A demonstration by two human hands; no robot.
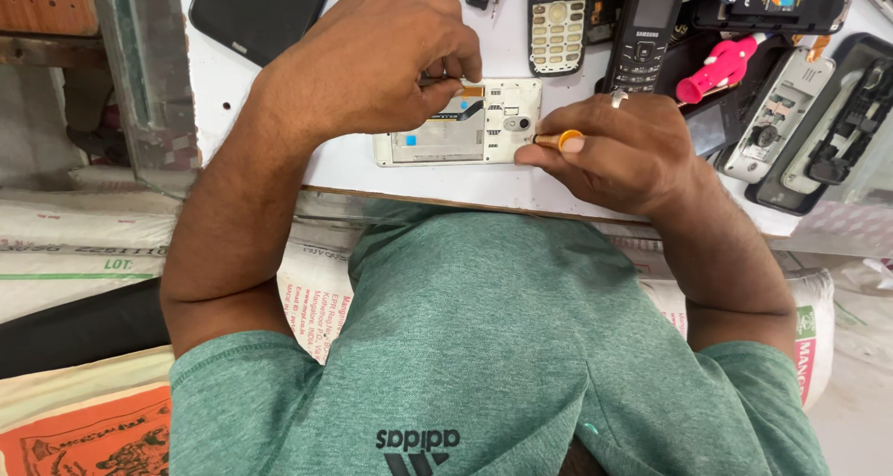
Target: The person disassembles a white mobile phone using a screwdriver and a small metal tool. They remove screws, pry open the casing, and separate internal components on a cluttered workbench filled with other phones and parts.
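White worktop (279,113) fills the far part of the head view, and on it, near its front edge, lies an opened phone (456,134) with its back cover off, a pale frame showing the camera lens and a blue patch inside. The left hand (372,62) rests over the phone's far left part, its fingers (456,62) curled down and pinched on something small at the phone's upper edge; what they grip is too hidden to tell. The right hand (619,150) sits just right of the phone, fingers closed around a screwdriver (556,140) with an orange-yellow handle, whose end points at the phone's right edge beside the lens. A ring (619,97) shows on one finger of that hand.

Beyond the hands lie a grey keypad phone (556,25), a black handset (646,25), a pink toy-like piece (714,68) and several stripped phone shells (777,113) to the right. A dark tablet (260,11) lies far left. Printed sacks (84,243) sit below the worktop, near the green shirt (484,346).
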